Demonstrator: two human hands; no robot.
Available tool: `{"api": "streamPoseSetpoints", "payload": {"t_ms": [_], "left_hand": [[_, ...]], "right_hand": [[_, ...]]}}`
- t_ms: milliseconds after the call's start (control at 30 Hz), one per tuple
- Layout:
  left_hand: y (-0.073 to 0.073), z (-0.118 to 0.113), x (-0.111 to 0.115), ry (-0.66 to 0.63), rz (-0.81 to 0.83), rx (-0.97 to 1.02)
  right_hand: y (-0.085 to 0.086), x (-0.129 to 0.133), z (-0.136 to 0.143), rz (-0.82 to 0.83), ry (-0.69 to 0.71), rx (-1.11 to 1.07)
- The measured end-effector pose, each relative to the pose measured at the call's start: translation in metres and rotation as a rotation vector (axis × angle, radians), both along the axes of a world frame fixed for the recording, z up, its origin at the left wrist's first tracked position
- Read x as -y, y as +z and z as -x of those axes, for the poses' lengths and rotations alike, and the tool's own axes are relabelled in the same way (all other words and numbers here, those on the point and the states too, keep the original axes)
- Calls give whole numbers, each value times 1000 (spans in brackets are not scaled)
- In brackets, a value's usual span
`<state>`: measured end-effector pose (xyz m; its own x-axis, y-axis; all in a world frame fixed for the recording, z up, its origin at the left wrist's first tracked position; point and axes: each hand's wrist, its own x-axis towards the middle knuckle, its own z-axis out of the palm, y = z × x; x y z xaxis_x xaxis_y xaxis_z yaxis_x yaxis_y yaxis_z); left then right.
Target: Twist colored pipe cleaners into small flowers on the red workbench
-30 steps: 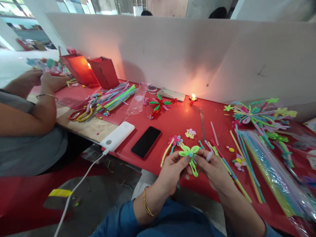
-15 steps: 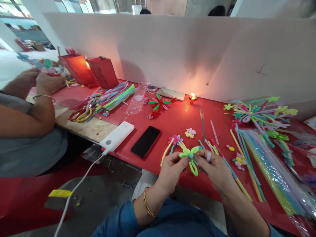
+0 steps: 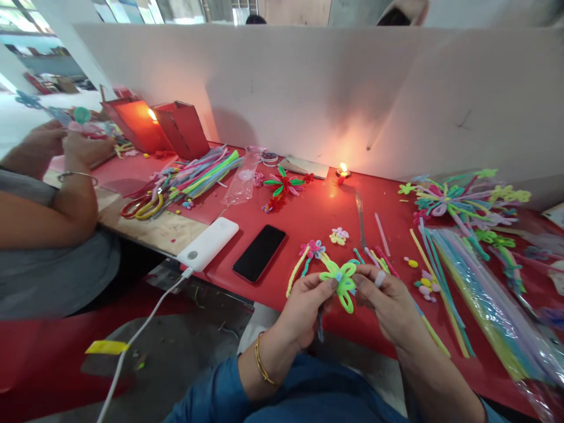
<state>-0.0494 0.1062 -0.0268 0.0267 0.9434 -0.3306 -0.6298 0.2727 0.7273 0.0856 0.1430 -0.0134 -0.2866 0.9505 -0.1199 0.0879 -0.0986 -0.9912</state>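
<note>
A light green looped flower (image 3: 344,286) with a small blue centre is held between my two hands, above the front edge of the red table. My left hand (image 3: 304,305) pinches it at the left by the centre, and a blue-grey stem hangs below those fingers. On the other side my right hand (image 3: 385,302), with a pale ring, grips a right-hand petal between thumb and finger. Just behind lie a pink and blue flower piece (image 3: 314,249) and a small yellow and pink flower (image 3: 339,236).
A black phone (image 3: 259,253) and a white power bank (image 3: 208,244) with a cable lie left. A lit candle (image 3: 342,171) stands at the back. Bagged pipe cleaners (image 3: 484,299) lie right. Another person's arm (image 3: 74,194) is far left.
The green flower has opened out, with its right petals now spread as loops. My right fingers have shifted slightly to the right, and a stem now shows below my left hand.
</note>
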Motion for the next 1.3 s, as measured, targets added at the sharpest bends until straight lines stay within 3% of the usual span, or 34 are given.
{"api": "streamPoseSetpoints", "payload": {"t_ms": [267,633,967,1300], "left_hand": [[1,-1,3,-6,5,-61],[3,-5,5,46,4,-44],[4,-3,5,42,-16,-39],[3,1,3,38,4,-73]], "right_hand": [[2,2,-1,-94,30,144],[6,7,-1,-112,33,165],[-1,7,7,83,13,-62],[2,7,8,34,50,-28]]}}
